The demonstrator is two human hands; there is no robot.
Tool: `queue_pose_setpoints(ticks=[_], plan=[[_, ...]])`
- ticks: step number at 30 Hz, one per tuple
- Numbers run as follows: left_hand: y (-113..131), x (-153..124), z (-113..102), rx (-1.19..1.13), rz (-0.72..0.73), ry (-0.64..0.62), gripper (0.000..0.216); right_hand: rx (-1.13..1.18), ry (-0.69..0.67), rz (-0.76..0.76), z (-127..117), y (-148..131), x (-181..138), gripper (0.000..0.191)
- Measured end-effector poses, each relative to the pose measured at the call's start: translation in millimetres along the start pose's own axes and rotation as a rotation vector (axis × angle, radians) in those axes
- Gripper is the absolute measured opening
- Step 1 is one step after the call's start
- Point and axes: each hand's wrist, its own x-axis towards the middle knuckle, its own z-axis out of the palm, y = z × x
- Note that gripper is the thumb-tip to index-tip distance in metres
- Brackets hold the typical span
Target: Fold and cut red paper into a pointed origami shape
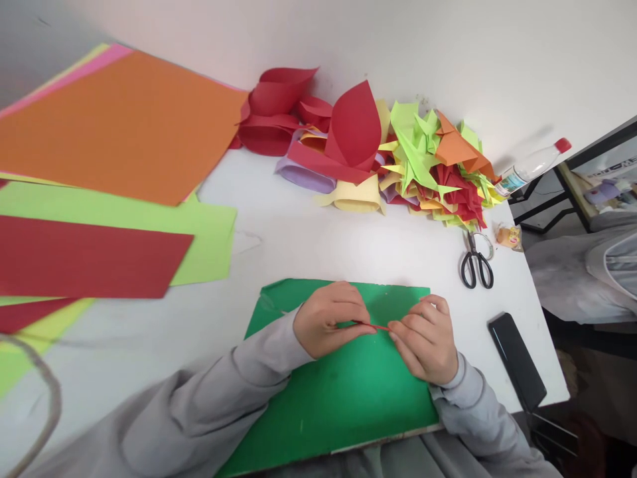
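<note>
Between my two hands, a thin red piece of paper (381, 327) is seen edge-on, mostly hidden by my fingers. My left hand (336, 317) pinches one end of it between thumb and fingers. On the other end, my right hand (425, 337) closes its fingertips, with the remaining fingers curled. Both hands are just above a green board (343, 398), which lies at the table's front edge beneath my forearms.
Large orange (124, 126) and red sheets (89, 259) are stacked at left. Rolled red paper (355, 129) and folded green paper shapes (415, 153) line the back. Scissors (476, 264), a phone (517, 362) and a bottle (532, 167) stand or lie at right. Someone in grey (572, 272) is beyond.
</note>
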Motion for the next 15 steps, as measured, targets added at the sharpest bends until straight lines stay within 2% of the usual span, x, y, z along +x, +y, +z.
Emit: queue_pose_setpoints(ticks=[7,15], plan=[[-3.2,-0.1,-5.1,0.103,0.019,0.023,0.031,-0.039,-0.001,-0.004,1.2,-0.3,-0.4,0.008],[-7.3,-1.1,-10.2,0.024,0.006,0.014,0.005,-0.007,0.043,0.067,-0.9,6.8,-4.3,0.008]])
